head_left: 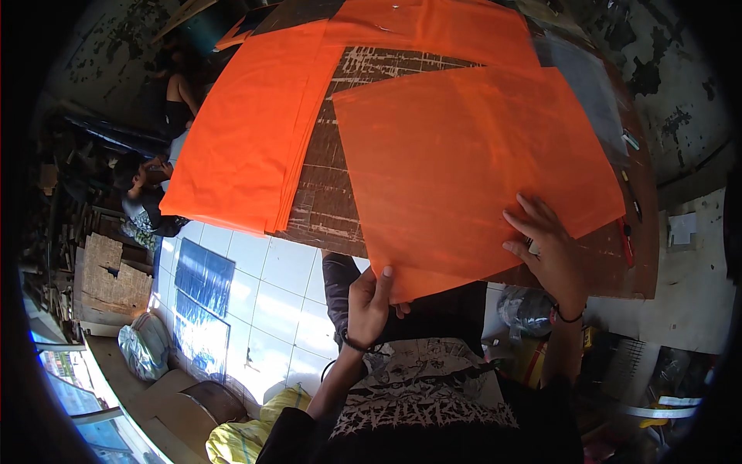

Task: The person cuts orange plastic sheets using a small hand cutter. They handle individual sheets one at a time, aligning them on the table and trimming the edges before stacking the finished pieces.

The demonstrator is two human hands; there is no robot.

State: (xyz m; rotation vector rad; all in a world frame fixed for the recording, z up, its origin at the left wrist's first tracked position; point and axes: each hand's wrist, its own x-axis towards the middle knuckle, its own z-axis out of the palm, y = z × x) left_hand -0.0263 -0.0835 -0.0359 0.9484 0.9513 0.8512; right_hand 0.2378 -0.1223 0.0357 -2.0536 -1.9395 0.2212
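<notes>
A large orange sheet [464,162] lies on a dark worn table [332,193], its near corner hanging over the table's front edge. My left hand [369,303] pinches that near edge, thumb on top. My right hand [547,249] rests flat on the sheet's right part with fingers spread. A stack of the same orange sheets [247,131] lies to the left on the table, and another orange sheet [433,27] lies at the far end.
Pens and a red marker [626,243] lie along the table's right edge. A grey sheet [591,85] sits at the far right. Below the table are a white tiled floor [270,294], bags and cardboard. Another person [143,197] sits at the left.
</notes>
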